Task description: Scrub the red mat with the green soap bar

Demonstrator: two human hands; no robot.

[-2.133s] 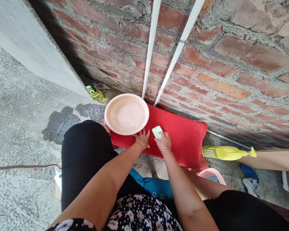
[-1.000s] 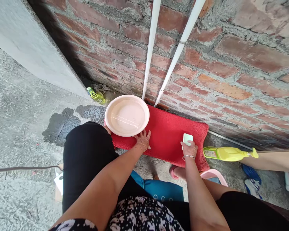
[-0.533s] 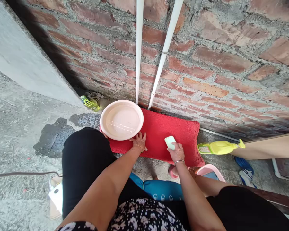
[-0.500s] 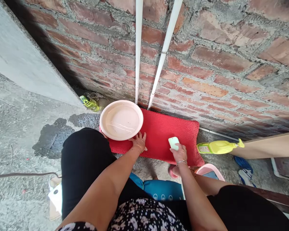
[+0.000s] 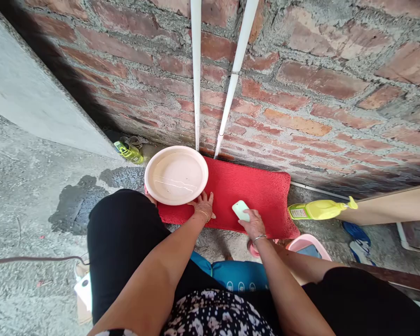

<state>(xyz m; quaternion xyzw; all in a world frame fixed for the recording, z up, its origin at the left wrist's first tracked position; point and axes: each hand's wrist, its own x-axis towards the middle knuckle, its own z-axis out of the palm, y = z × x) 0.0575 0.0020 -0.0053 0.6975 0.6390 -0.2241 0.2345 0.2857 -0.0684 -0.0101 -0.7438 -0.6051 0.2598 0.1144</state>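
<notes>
A red mat [image 5: 255, 191] lies on the concrete floor against a brick wall. My right hand [image 5: 252, 224] grips a pale green brush [image 5: 241, 210] and presses it on the mat's near edge. My left hand [image 5: 203, 205] rests flat with spread fingers on the mat's near left part, beside a round pink basin [image 5: 176, 175] holding shallow water. The basin sits on the mat's left end.
A yellow spray bottle [image 5: 318, 209] lies right of the mat. Two white pipes [image 5: 196, 74] run down the brick wall. A small green-yellow bottle [image 5: 128, 151] lies in the corner. A pink tub [image 5: 306, 245] and blue stool [image 5: 231, 275] sit near my knees. A wet patch [image 5: 80, 205] marks the floor at left.
My right hand slid the brush from the mat's middle to its right end, then back toward the middle near edge. My left hand stayed flat by the basin.
</notes>
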